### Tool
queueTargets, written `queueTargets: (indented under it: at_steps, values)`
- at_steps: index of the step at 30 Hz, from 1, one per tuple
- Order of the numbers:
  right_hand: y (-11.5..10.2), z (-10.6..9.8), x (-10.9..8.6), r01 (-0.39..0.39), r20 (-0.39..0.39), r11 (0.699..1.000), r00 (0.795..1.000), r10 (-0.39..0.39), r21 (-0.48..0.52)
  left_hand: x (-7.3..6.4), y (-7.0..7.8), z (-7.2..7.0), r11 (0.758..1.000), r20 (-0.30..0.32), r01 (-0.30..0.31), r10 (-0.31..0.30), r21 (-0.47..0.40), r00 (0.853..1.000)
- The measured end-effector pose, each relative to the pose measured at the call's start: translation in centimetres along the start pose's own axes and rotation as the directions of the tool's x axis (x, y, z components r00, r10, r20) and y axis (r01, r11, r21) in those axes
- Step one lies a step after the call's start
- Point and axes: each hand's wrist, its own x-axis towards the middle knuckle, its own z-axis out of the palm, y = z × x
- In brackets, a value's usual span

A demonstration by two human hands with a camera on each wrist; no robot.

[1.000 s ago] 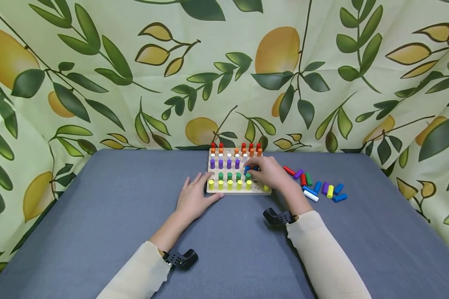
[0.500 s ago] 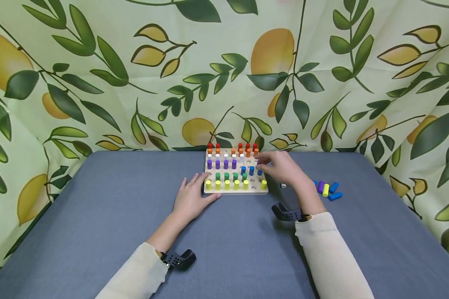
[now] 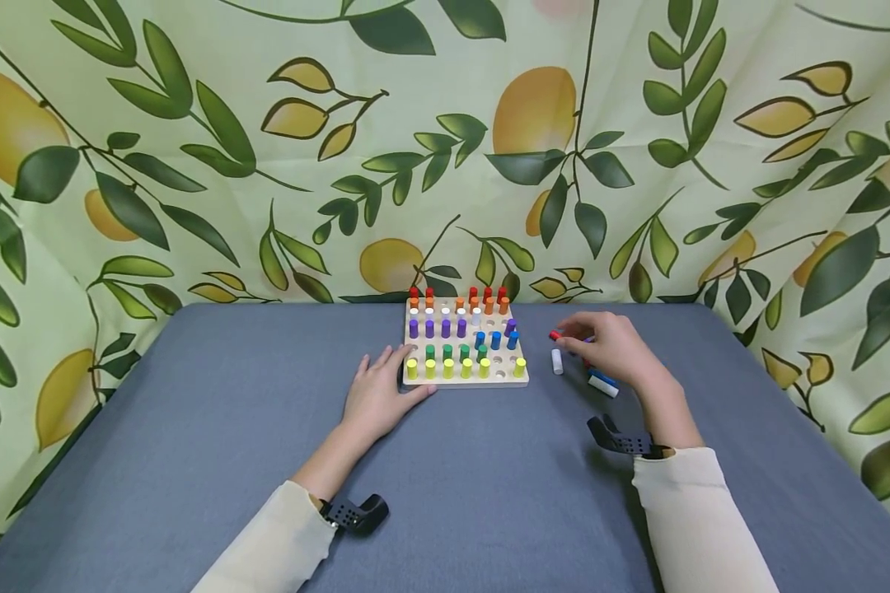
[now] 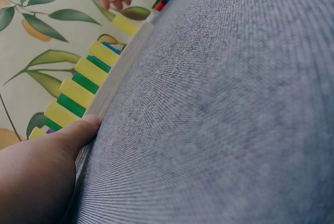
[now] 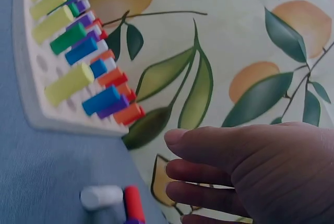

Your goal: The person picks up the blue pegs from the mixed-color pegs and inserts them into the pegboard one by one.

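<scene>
A pale wooden pegboard [image 3: 452, 380] holds rows of red, orange, white, purple, blue, green and yellow pegs, with some bare holes on its right side. My left hand [image 3: 378, 403] rests at its front left corner, thumb along the front edge, fingers spread at the left side. To the right of the board, my right hand [image 3: 615, 346] hovers over loose pegs. In the right wrist view its thumb and fingers are apart with nothing between them. Close to its fingertips lies a red peg [image 3: 555, 335], and a white peg [image 3: 557, 361] lies between hand and board.
Another white peg [image 3: 603, 386] and a blue peg [image 3: 602, 375] lie under the right hand, which hides other loose pegs. The grey cloth-covered table [image 3: 193, 445] meets a leaf-patterned curtain [image 3: 304, 198] behind the board.
My right hand has gone from the board's right side, where it pinched a blue peg, to the loose pegs further right. Blue pegs and a purple one now show upright there. The left hand stays put.
</scene>
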Motion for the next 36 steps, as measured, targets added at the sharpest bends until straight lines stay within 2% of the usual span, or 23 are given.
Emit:
queueTargets:
  at_steps: [10,19,36]
  values:
    - [2.1,-0.6,-1.5,-0.002,0.038,0.998,0.999,0.004,-0.060,-0.2,-0.4,-0.2,1.000,-0.004,0.005,-0.005,0.006,1.000]
    - [3.5,-1.1,-2.1,-0.044,0.087,0.996,0.995,0.050,-0.077,-0.2,-0.4,0.0,1.000,-0.010,-0.013,0.013,0.005,1.000]
    - [4.3,0.1,-1.8,-0.061,0.121,0.996,0.990,0.069,-0.065,-0.1,0.0,0.1,1.000,0.001,-0.013,0.013,0.004,1.000]
